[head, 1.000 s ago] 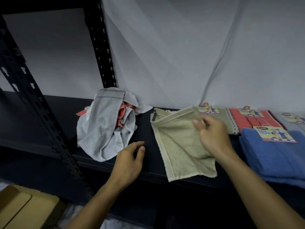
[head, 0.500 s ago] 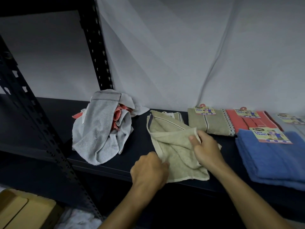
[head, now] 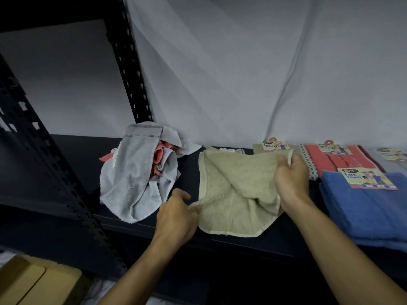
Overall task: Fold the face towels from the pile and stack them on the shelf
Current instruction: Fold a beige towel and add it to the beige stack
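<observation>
A beige face towel (head: 233,190) lies partly folded on the dark shelf (head: 191,168), its near edge hanging over the front. My left hand (head: 176,216) pinches its lower left corner. My right hand (head: 290,177) grips the towel's upper right corner, lifted off the shelf. To the left sits a loose pile of grey and coral towels (head: 138,172). Folded towels lie on the right: a blue stack (head: 370,208), a coral one (head: 343,159) and a beige one (head: 275,148), each with a paper label.
A black perforated shelf post (head: 130,69) stands behind the pile, and another slants at the left front (head: 52,170). A white cloth backdrop (head: 242,73) hangs behind the shelf. Cardboard (head: 33,282) lies below at the left.
My left hand went from the bare shelf to the towel's lower left corner and took hold. My right hand carried the other corner up and to the right, spreading the towel wider.
</observation>
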`<state>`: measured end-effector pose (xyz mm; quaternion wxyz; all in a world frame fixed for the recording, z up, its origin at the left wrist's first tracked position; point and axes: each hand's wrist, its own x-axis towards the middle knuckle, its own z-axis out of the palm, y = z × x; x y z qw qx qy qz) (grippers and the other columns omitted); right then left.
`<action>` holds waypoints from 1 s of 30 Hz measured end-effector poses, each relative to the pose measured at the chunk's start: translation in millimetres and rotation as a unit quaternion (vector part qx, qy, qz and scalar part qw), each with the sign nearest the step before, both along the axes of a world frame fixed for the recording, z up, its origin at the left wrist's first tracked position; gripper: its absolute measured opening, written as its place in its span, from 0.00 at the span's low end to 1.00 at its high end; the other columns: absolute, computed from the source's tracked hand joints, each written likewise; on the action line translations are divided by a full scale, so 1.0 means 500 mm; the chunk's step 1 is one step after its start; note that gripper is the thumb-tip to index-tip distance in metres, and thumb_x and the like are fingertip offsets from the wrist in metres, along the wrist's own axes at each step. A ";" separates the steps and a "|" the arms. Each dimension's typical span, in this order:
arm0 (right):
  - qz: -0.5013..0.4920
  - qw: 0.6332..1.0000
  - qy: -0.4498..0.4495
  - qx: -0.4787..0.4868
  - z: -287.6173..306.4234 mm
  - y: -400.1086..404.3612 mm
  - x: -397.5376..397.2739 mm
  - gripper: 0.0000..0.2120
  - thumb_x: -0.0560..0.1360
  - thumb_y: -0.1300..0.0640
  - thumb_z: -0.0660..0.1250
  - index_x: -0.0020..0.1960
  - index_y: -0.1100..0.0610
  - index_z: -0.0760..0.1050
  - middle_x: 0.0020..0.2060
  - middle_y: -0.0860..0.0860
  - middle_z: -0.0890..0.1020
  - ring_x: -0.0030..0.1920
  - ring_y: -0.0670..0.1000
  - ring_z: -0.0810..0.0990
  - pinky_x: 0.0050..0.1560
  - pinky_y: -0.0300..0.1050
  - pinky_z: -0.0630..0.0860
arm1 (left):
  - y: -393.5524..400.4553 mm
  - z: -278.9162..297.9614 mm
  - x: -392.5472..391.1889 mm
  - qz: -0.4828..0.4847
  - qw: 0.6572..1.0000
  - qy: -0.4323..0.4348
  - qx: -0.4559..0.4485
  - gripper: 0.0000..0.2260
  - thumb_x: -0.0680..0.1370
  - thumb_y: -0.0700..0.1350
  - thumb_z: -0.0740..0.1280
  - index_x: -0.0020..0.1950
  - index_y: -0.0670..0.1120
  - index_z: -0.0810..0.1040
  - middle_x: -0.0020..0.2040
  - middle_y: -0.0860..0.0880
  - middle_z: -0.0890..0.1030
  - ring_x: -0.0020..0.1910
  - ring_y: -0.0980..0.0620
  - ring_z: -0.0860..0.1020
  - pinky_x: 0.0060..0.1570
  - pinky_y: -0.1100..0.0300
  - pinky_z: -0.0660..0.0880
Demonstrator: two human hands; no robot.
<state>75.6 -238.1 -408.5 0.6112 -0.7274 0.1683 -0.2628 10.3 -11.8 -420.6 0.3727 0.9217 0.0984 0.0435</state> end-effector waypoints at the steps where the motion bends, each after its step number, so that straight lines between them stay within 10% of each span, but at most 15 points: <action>1: 0.001 1.000 -0.005 0.014 0.005 -0.004 0.003 0.07 0.82 0.58 0.57 0.54 0.58 0.73 0.46 0.53 0.80 0.47 0.53 0.79 0.51 0.50 0.76 | 0.007 0.000 0.002 0.004 1.000 -0.001 -0.001 0.16 0.77 0.51 0.70 0.62 0.49 0.73 0.47 0.50 0.81 0.47 0.53 0.79 0.46 0.61 0.75; 13: -0.018 0.999 -0.039 0.006 0.040 -0.049 0.020 0.06 0.82 0.60 0.58 0.48 0.58 0.72 0.35 0.48 0.72 0.33 0.45 0.69 0.31 0.37 0.67 | 0.059 -0.004 -0.026 -0.014 0.994 0.073 0.083 0.09 0.76 0.55 0.71 0.47 0.52 0.74 0.40 0.53 0.81 0.38 0.55 0.80 0.40 0.59 0.79; 19: 0.082 0.995 -0.046 -0.040 0.033 -0.024 -0.015 0.08 0.81 0.60 0.60 0.45 0.58 0.75 0.40 0.53 0.80 0.38 0.49 0.76 0.38 0.41 0.73 | 0.045 0.017 -0.020 -0.029 0.962 -0.002 0.271 0.23 0.75 0.68 0.62 0.61 0.54 0.72 0.47 0.57 0.79 0.47 0.56 0.77 0.44 0.58 0.74; 22: 0.115 0.992 -0.034 -0.028 0.017 -0.004 -0.032 0.07 0.81 0.60 0.60 0.48 0.61 0.75 0.44 0.58 0.82 0.44 0.56 0.81 0.47 0.47 0.79 | 0.030 0.005 0.029 -0.132 0.960 -0.095 0.227 0.23 0.78 0.66 0.58 0.66 0.54 0.71 0.61 0.55 0.76 0.59 0.55 0.73 0.56 0.53 0.75; 26: 0.121 0.993 0.002 0.010 -0.024 0.020 -0.049 0.07 0.80 0.59 0.60 0.48 0.63 0.74 0.47 0.64 0.81 0.47 0.64 0.81 0.51 0.62 0.77 | 0.007 -0.033 0.117 -0.298 0.932 -0.027 0.207 0.30 0.82 0.62 0.53 0.80 0.50 0.56 0.80 0.52 0.54 0.79 0.56 0.51 0.77 0.53 0.53; 30: 0.116 0.993 0.034 0.009 -0.067 0.040 -0.063 0.07 0.81 0.58 0.61 0.51 0.57 0.77 0.44 0.54 0.83 0.47 0.56 0.82 0.53 0.55 0.78 | -0.001 -0.067 0.179 -0.314 0.909 0.034 0.270 0.30 0.83 0.61 0.45 0.81 0.48 0.42 0.81 0.53 0.41 0.78 0.58 0.38 0.77 0.53 0.38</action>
